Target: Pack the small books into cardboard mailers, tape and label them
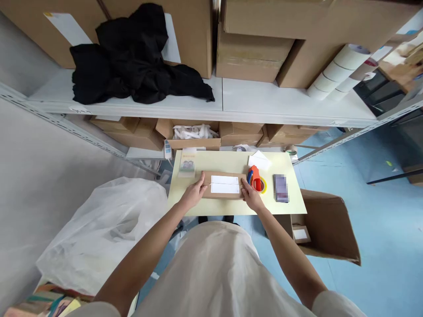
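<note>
A flat brown cardboard box (206, 192) with a white label (225, 188) on its top lies at the middle of the pale yellow table (224, 207). My left hand (194, 190) grips its left end, thumb on top. At the other end my right hand (251, 196) holds the right edge, its thumb also on top. Just beyond my right hand is an orange-red tape dispenser (254, 176) beside a roll of yellow tape (263, 185). The fingers under the box are hidden.
A phone-like blurred item (280, 188) lies on the table's right, white paper (259, 160) at the back. An open carton (330, 224) stands on the floor at right. Shelving (198, 110) with boxes and black cloth (132, 57) rises behind; a white plastic bag (105, 237) bulges at left.
</note>
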`<state>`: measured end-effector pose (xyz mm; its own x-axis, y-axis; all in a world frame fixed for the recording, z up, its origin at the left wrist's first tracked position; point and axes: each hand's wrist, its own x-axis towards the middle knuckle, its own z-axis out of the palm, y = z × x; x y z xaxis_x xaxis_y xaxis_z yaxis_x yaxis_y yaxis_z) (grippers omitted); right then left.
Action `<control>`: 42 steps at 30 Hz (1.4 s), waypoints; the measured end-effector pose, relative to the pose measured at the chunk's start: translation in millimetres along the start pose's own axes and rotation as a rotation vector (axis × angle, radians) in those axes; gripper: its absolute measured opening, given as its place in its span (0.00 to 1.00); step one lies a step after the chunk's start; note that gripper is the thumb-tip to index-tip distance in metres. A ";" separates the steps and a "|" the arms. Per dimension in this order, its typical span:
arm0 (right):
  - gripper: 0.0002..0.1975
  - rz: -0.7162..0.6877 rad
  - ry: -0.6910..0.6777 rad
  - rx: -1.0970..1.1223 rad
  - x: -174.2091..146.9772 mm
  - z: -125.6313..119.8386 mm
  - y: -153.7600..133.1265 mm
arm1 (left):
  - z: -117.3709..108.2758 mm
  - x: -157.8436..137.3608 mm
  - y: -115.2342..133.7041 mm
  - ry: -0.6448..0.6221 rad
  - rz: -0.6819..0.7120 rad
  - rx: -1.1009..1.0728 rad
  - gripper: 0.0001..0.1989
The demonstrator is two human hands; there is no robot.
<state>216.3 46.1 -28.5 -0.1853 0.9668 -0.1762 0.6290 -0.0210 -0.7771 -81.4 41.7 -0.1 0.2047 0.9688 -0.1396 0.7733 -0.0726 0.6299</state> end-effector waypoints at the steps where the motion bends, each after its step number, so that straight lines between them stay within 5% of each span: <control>1: 0.28 0.041 -0.017 0.003 1.1 -1.7 -1.0 | 0.6 1.9 0.2 -0.003 -0.002 0.013 0.32; 9: 0.27 0.077 -0.046 -0.020 -12.0 -4.3 0.2 | 36.2 -15.8 -11.6 -0.060 -0.103 -0.055 0.34; 14: 0.26 0.008 -0.035 -0.097 -12.8 6.4 -6.2 | 46.2 -22.9 -26.4 0.014 -0.113 -0.095 0.32; 20: 0.24 -0.028 0.062 -0.342 -1.3 12.2 -15.9 | 39.8 -17.8 -3.8 0.183 -0.020 0.278 0.25; 25: 0.24 -0.036 0.043 -0.344 -1.0 11.6 -16.1 | 44.6 -16.0 22.5 0.047 0.175 0.474 0.37; 31: 0.28 -0.085 0.022 -0.073 0.7 5.5 0.7 | 48.9 -2.0 18.5 0.008 0.157 0.523 0.41; 36: 0.25 0.188 0.240 -0.120 22.1 -16.2 28.2 | 49.3 -0.6 18.6 -0.027 0.127 0.549 0.44; 42: 0.17 0.449 0.036 -0.497 62.9 -11.8 43.8 | 50.7 4.0 23.0 -0.108 0.054 0.601 0.42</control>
<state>241.0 108.9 -66.5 0.1952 0.8998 -0.3901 0.9139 -0.3113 -0.2607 -32.4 31.9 -25.0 0.2883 0.9330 -0.2155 0.9569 -0.2723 0.1013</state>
